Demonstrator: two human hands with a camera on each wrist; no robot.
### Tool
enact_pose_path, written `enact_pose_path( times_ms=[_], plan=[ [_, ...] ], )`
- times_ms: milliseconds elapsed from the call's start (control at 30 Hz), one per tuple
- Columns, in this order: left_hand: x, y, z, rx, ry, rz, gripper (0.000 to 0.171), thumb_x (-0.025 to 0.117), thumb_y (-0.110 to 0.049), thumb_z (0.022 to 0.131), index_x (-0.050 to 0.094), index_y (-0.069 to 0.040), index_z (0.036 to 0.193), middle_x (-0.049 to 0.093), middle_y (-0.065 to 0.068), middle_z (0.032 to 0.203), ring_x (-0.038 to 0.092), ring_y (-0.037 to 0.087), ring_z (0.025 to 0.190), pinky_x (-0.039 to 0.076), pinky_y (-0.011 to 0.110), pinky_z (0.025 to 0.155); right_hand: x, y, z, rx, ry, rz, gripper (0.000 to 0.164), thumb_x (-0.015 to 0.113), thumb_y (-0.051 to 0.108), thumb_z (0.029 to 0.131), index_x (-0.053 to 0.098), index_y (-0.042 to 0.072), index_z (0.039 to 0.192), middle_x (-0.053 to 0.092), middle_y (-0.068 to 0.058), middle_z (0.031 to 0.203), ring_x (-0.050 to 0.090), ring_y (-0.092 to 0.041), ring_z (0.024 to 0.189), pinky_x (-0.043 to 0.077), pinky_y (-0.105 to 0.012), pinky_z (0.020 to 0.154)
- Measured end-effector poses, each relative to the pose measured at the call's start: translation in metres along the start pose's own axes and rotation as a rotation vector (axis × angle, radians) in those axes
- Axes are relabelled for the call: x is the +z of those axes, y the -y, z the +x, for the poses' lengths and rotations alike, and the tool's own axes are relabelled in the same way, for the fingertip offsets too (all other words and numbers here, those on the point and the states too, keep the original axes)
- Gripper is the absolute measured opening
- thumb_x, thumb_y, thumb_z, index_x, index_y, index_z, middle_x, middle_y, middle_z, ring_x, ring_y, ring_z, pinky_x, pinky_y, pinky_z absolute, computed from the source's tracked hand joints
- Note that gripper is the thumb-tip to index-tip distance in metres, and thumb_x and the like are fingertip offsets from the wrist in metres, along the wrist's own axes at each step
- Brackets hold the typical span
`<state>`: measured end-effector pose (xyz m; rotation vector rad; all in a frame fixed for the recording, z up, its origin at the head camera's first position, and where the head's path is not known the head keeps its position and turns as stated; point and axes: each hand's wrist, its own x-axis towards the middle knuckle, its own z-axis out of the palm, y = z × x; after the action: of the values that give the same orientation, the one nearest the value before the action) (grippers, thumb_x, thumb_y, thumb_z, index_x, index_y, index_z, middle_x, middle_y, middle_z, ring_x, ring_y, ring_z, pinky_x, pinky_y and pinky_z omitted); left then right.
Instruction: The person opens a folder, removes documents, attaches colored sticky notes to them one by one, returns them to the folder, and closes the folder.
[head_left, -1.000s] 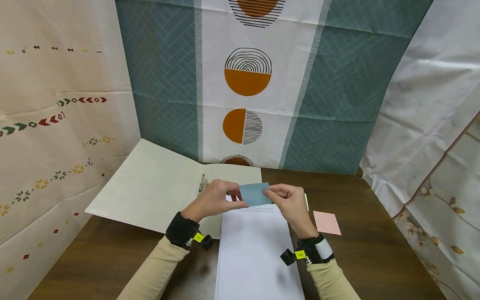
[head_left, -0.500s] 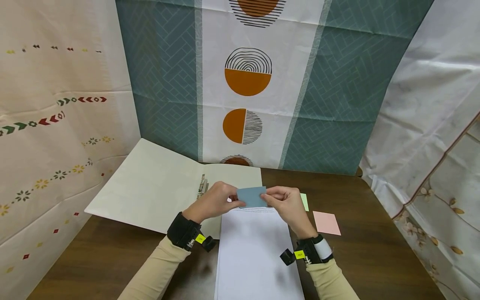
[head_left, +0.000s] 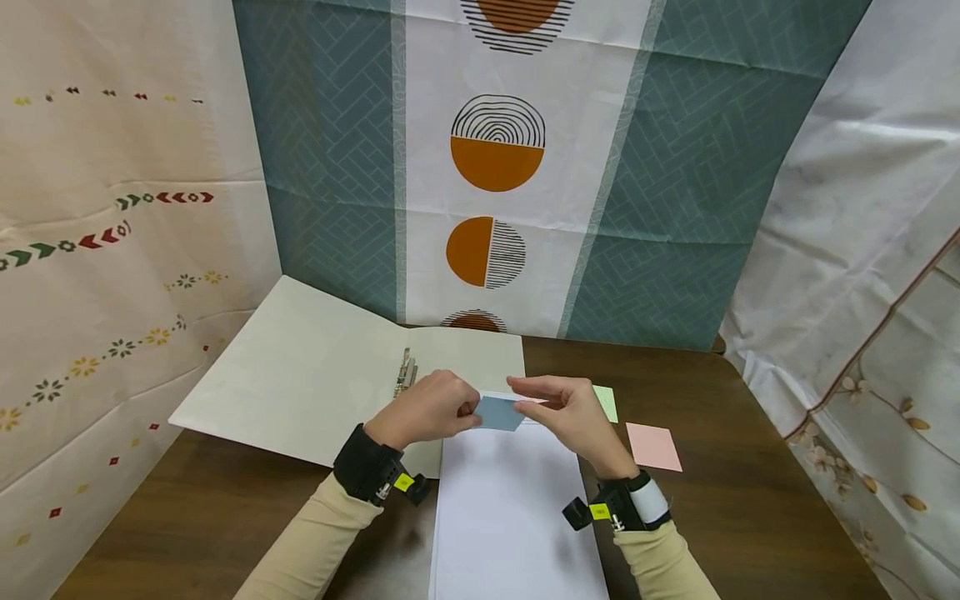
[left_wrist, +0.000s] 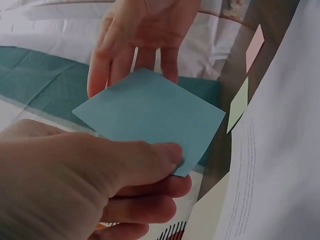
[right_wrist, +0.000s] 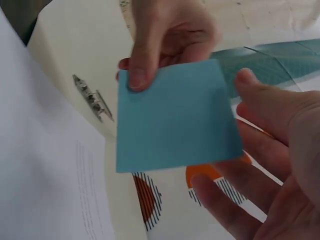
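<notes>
A square blue sticky note (right_wrist: 175, 120) is in the air above the printed paper stack (head_left: 517, 508). My left hand (head_left: 431, 408) pinches it near one corner, thumb on the near face and fingers behind, as the left wrist view shows. On the other side, my right hand (head_left: 566, 412) has its fingers and thumb spread apart around the note's free edge. The right thumb (right_wrist: 255, 90) stands off the note in the right wrist view. Some right fingers pass behind the note; I cannot tell whether they touch it.
An open white binder (head_left: 315, 375) with a metal clip mechanism (head_left: 406, 373) lies behind and to the left, partly under the paper. Right of the paper, a green sticky note (head_left: 606, 403) and a pink sticky note (head_left: 654, 447) lie on the wooden table (head_left: 750, 500).
Both hands have lowered the blue note slightly and tipped it. My right fingers, pinching its right side before, have spread off it; my left hand keeps its pinch.
</notes>
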<state>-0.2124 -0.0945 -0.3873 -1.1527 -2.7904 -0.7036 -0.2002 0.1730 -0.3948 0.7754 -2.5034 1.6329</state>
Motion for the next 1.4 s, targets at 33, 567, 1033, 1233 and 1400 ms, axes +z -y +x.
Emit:
enact_pose_path(
  times_ms=[33,567,1033,1233,1400],
  plan=[
    [0.001,-0.002,0.001,0.008,0.005,0.004,0.015,0.086,-0.010,0.098,0.081,-0.003,0.086,0.078,0.004,0.074,0.054,0.003,0.063,0.043,0.016,0.061,0.003,0.001,0.000,-0.007,0.013,-0.024,0.030,0.086,0.005,0.097,0.084,0.002,0.127,0.085,-0.019,0.126,0.085,-0.034,0.111,0.066,-0.023,0.089],
    [0.001,0.010,-0.004,0.046,-0.179,-0.142,0.019,0.093,-0.023,0.094,0.088,-0.006,0.103,0.087,0.003,0.091,0.073,0.005,0.076,0.058,0.018,0.072,0.007,-0.005,0.003,0.084,-0.251,0.055,0.014,0.083,0.000,0.098,0.086,-0.005,0.112,0.089,-0.014,0.106,0.087,-0.020,0.096,0.069,-0.028,0.088],
    [0.007,0.003,0.001,-0.010,-0.328,-0.402,0.017,0.087,-0.013,0.098,0.086,-0.001,0.110,0.087,0.012,0.095,0.077,0.013,0.081,0.063,0.022,0.076,0.029,-0.004,0.002,0.247,-0.384,0.467,0.026,0.075,0.003,0.106,0.076,-0.013,0.127,0.088,0.009,0.099,0.085,-0.007,0.092,0.069,-0.027,0.085],
    [0.003,-0.006,0.004,0.034,-0.340,-0.382,0.009,0.086,-0.009,0.098,0.086,0.000,0.098,0.085,0.012,0.086,0.072,0.006,0.072,0.062,0.021,0.073,0.032,-0.004,0.002,0.249,-0.384,0.495,0.026,0.075,0.002,0.106,0.076,-0.014,0.126,0.088,0.010,0.099,0.085,-0.007,0.094,0.069,-0.026,0.086],
    [0.002,-0.005,0.003,0.020,-0.355,-0.376,0.011,0.088,-0.010,0.097,0.084,-0.001,0.093,0.083,0.012,0.081,0.072,0.006,0.069,0.062,0.021,0.070,0.033,-0.003,0.002,0.251,-0.356,0.511,0.028,0.074,0.002,0.106,0.074,-0.018,0.126,0.088,0.012,0.097,0.085,-0.007,0.094,0.069,-0.027,0.087]
  ],
)
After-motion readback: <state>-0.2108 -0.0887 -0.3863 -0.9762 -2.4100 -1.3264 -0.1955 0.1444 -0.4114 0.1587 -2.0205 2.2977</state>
